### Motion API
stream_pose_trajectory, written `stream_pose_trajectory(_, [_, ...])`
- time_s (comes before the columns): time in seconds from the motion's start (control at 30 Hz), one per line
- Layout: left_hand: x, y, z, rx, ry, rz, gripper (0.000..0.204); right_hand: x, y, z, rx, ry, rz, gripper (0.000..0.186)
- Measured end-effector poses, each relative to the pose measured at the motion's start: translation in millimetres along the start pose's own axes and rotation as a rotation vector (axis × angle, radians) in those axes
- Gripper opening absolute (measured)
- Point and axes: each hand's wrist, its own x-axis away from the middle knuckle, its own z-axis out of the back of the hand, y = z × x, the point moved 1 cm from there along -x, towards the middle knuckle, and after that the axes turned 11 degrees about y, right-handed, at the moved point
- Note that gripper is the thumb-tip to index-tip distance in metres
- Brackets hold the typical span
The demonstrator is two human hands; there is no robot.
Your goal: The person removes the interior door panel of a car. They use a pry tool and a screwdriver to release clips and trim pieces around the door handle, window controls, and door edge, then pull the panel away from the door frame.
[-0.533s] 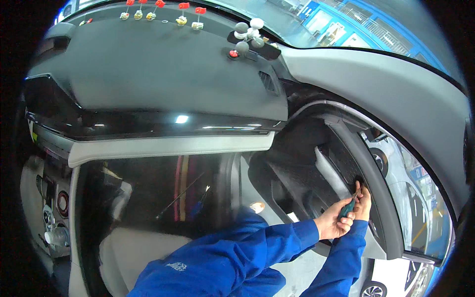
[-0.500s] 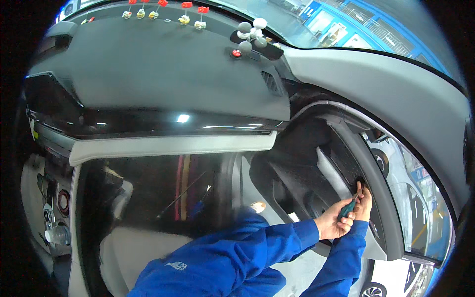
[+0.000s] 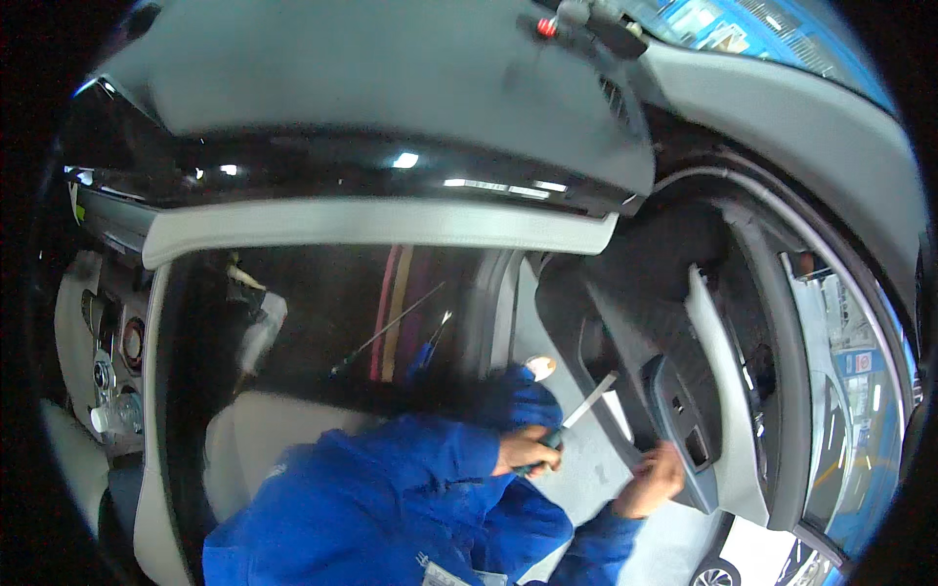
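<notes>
My left hand is closed round the dark green handle of a tool with a long flat metal blade, pointing up and right toward the open car door. My right hand, smeared by motion, is at the near left edge of a dark grey switch panel, its fingers apparently closed on that edge. The panel, with cut-outs in its face, lies slanted beside the pale armrest. Beyond the armrest is a dark opening in the door trim.
The dashboard spans the front, with a pale trim strip below. A long thin rod and a blue-handled tool lie in the dark footwell. A bottle stands in the left console. White cars show outside.
Both hands have come away from the upper door trim, down and left. The left hand has drawn the tool back toward my body. The switch panel now shows, and the view has shifted.
</notes>
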Motion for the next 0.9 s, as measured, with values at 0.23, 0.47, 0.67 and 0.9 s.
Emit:
stream_pose_trajectory(0.23, [31.7,-26.9,36.4,-0.098,0.161,-0.131,0.02,107.8,48.5,-11.1,0.477,-0.698,0.687,0.006])
stream_pose_trajectory(0.47, [26.3,-33.4,38.8,-0.262,0.237,-0.101,0.02,118.5,47.9,-9.3,0.475,-0.796,0.723,0.012])
stream_pose_trajectory(0.67, [29.7,-31.8,42.4,-0.337,0.307,-0.052,0.013,134.9,49.8,-15.1,0.416,-0.703,0.446,0.022])
stream_pose_trajectory(0.9, [34.7,-23.0,37.6,-0.299,0.506,-0.291,0.012,191.0,45.0,-33.3,0.083,-0.562,-0.298,0.06])
